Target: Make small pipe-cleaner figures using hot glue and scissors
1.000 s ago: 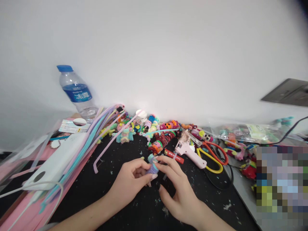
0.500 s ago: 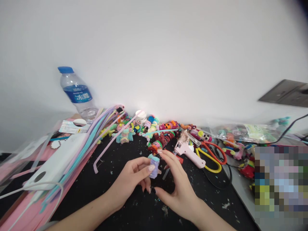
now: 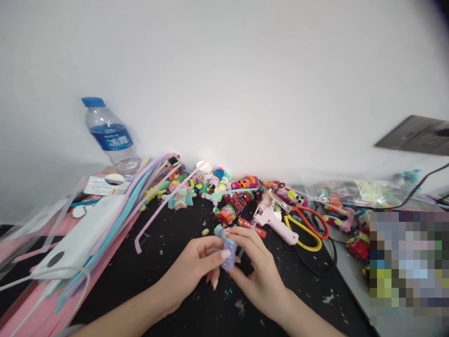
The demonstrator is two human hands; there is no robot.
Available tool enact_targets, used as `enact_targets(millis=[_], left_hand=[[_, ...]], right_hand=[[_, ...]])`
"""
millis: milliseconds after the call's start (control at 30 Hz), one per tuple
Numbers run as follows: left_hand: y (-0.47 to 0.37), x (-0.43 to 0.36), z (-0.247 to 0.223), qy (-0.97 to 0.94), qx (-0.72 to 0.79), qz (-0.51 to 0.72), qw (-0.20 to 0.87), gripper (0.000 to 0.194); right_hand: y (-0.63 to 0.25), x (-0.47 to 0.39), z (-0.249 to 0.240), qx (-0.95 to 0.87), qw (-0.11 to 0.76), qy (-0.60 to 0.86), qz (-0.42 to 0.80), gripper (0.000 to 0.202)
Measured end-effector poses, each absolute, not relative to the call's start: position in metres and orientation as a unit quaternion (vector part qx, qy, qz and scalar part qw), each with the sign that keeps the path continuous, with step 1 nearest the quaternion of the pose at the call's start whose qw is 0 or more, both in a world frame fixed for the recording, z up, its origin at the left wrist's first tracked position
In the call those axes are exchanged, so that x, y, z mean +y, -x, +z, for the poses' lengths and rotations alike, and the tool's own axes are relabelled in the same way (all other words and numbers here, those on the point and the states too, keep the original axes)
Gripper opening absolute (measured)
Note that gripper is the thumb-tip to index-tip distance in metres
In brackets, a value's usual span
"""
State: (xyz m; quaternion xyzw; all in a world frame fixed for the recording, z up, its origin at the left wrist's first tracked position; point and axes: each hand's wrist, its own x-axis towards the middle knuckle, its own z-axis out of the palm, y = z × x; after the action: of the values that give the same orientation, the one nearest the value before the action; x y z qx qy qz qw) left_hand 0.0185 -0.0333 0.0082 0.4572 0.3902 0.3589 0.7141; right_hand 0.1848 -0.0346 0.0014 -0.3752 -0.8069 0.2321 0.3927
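Observation:
Between my hands is a small purple and teal figure (image 3: 229, 252), fuzzy like wound pipe cleaners, held just over the black table. My left hand (image 3: 198, 262) is closed, with the thumb pressed on its purple side. My right hand (image 3: 261, 267) also grips it, index finger at the teal top and thumb near the bottom. Part of the figure is hidden by my fingers. A small yellow-green bit (image 3: 205, 231) lies on the table beyond the left fingers.
A pink glue gun (image 3: 275, 223) and scissors (image 3: 308, 245) with yellow and orange handles lie to the right. Several fuzzy figures (image 3: 180, 194) line the wall. Pipe cleaners (image 3: 122, 224) and a water bottle (image 3: 112, 135) are at left. A red packet (image 3: 257, 229) lies behind my right hand.
My right hand has closed in on the figure, its thumb now at the bottom. The figure has tilted and shifted slightly right and nearer. The yellow-green bit has come into view.

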Motion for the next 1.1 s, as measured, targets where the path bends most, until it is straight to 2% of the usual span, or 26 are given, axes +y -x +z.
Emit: enact_targets(millis=[200,333,567,733,900,1100], left_hand=[[-0.018,-0.033,0.006,-0.455,0.393,0.364,0.711,0.024],[-0.017,-0.034,0.005,-0.442,0.384,0.369,0.722,0.024],[-0.018,-0.033,0.004,-0.445,0.388,0.365,0.72,0.024],[-0.017,-0.031,0.007,-0.465,0.407,0.39,0.682,0.02],[-0.015,-0.034,0.008,-0.497,0.419,0.409,0.641,0.018],[-0.016,-0.037,0.009,-0.544,0.456,0.39,0.586,0.011]], right_hand=[[-0.186,-0.034,0.002,-0.812,0.391,0.37,0.224,0.038],[-0.185,-0.034,0.003,-0.806,0.394,0.391,0.204,0.047],[-0.186,-0.033,0.004,-0.806,0.392,0.384,0.222,0.033],[-0.192,-0.034,0.007,-0.815,0.366,0.386,0.231,0.048],[-0.196,-0.035,0.008,-0.803,0.357,0.424,0.219,0.023],[-0.192,-0.035,0.009,-0.818,0.358,0.408,0.19,0.022]])
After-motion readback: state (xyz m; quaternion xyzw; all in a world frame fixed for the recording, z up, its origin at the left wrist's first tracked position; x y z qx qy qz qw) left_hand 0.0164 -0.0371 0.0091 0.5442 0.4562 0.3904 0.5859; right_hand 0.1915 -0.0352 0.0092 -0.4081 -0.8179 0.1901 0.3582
